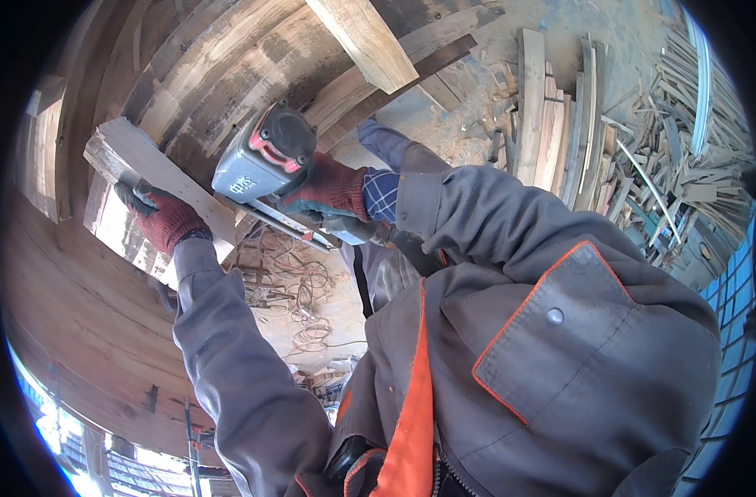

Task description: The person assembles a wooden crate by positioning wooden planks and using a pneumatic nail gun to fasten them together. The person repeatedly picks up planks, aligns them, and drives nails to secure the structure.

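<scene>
My right hand (335,189), in a dark red knitted glove with a grey coated palm, is wrapped round the handle of a nail gun (253,166). The gun has a grey body, a black cap with red trim and a long metal magazine that runs under my hand. To its left, my left hand (164,217), gloved the same way, grips the near edge of a pale wooden board (166,170). The gun's body overlaps the right part of this board. Its nose is hidden from view.
Long curved-looking timbers (229,58) lie beyond the gun, and a squared beam (365,41) juts in from the top. Stacked planks (531,108) and a heap of scrap strips (693,141) stand at the right. Tangled hoses or cords (307,286) lie on the floor below.
</scene>
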